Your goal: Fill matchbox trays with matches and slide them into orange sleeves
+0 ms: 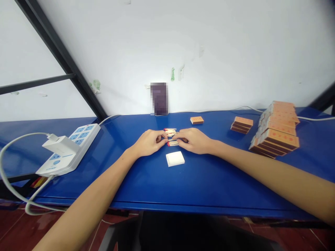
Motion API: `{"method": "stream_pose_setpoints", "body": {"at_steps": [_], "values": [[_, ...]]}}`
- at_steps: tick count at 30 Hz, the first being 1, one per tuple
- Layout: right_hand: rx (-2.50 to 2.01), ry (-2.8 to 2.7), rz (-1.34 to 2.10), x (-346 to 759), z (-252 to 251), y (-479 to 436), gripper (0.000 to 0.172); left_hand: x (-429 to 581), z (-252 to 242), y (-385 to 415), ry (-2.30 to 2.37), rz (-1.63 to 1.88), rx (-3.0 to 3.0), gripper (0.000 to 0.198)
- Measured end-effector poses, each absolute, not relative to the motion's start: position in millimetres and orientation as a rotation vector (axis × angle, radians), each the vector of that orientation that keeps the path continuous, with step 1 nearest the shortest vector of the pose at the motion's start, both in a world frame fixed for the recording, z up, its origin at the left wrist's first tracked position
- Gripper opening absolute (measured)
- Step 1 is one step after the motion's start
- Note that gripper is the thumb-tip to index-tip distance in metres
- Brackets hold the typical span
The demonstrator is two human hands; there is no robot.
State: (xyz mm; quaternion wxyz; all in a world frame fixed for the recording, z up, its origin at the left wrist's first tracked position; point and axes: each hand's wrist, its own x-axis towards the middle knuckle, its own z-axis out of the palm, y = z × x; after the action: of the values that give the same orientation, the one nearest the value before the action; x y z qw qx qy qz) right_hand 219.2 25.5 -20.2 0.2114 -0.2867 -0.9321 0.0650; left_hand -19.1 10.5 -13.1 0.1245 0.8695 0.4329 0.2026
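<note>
Loose matches point(171, 132) with red heads lie in a small heap on the blue table. A few more matches point(172, 143) lie in a row nearer to me, between my fingertips. My left hand point(149, 143) has its thumb and forefinger curled in at the red heads. From the other side, my right hand point(194, 140) closes its bent fingers on the plain ends of the sticks. Exactly how many matches each hand grips is hidden. Just in front of both hands sits a white matchbox tray point(175, 159), which neither hand touches.
An orange matchbox point(196, 120) lies behind my right hand. Farther right are a short stack of matchboxes point(243, 122) and a large one point(280, 137). A power strip point(86, 134) with a charger point(61, 145) stands at left. A blurred dark object point(159, 99) leans against the wall.
</note>
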Motion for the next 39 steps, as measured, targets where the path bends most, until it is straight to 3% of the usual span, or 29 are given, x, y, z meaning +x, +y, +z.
{"method": "stream_pose_setpoints", "body": {"at_steps": [7,16,29,32,39], "values": [[-0.819,-2.560,0.168,220,-23,26,0.033,-18,-6,11,1.528,0.847,2.452,0.041],[-0.850,-2.653,0.154,222,-22,28,0.042,-17,-10,12,1.672,0.688,2.507,0.041],[-0.859,-2.673,0.148,222,-23,28,0.044,-17,-8,11,1.629,0.759,2.396,0.060],[-0.868,-2.681,0.137,221,-22,28,0.045,-22,-7,12,1.587,0.838,2.417,0.057],[-0.862,-2.677,0.153,221,-23,29,0.043,-29,-7,17,1.546,0.788,2.500,0.026]]}}
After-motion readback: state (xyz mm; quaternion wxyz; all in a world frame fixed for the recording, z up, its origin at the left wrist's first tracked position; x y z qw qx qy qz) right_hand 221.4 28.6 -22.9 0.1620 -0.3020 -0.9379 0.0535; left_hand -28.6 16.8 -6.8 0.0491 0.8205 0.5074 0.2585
